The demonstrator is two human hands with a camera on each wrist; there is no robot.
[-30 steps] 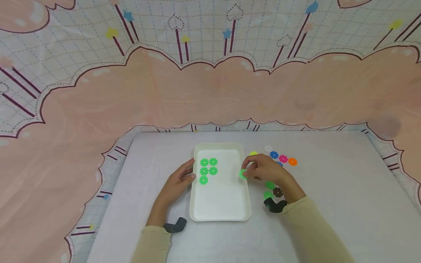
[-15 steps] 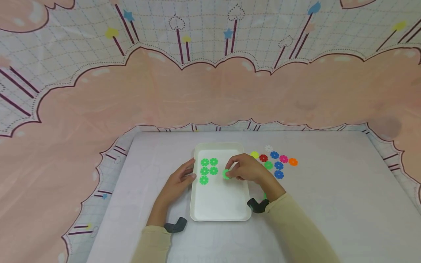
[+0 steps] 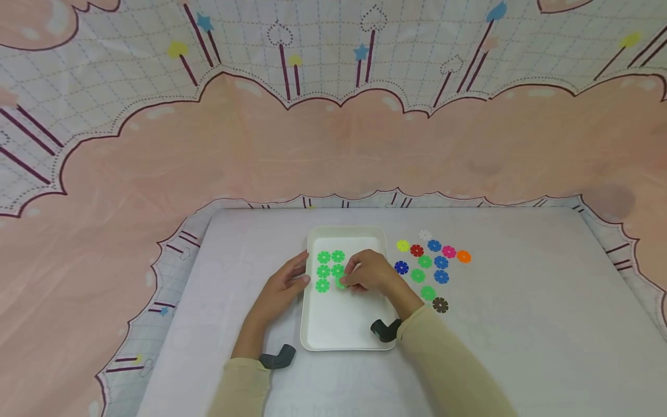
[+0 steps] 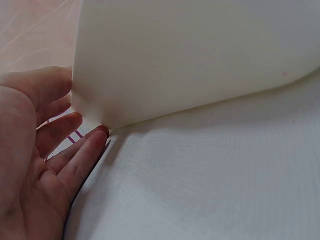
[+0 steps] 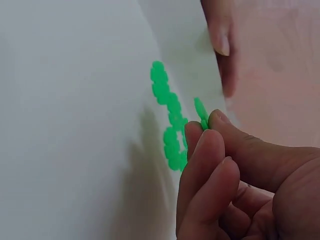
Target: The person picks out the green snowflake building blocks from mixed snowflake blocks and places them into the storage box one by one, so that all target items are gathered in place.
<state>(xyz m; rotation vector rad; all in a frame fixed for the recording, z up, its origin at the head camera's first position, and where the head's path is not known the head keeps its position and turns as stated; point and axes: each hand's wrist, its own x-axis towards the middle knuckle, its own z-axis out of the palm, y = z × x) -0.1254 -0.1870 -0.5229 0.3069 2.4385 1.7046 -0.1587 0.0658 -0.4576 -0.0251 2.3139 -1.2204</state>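
Note:
My right hand (image 3: 371,271) pinches a green notched plastic disc (image 5: 200,109) between thumb and fingertips, over the white tray (image 3: 339,324). In the right wrist view the disc is held edge-on, above several like green discs (image 5: 172,107). Those lie in two columns at the tray's upper left, such as the green disc (image 3: 322,285) nearest me. My left hand (image 3: 283,288) touches the tray's left edge. Seen from the left wrist, its fingers (image 4: 82,160) are extended and meet the tray's side. Part of the held disc is hidden by my right fingers in the head view.
Right of the tray lie loose discs: yellow (image 3: 403,245), red (image 3: 417,251), white, pink, orange (image 3: 464,256), brown (image 3: 440,305), several blue and three green (image 3: 428,293). A patterned cloth (image 3: 333,145) hangs behind the white table. Dark devices sit at both wrists.
My right hand has carried the green disc leftward from the tray's right edge to the green discs, uncovering the loose discs at the right. My left hand stays at the tray edge.

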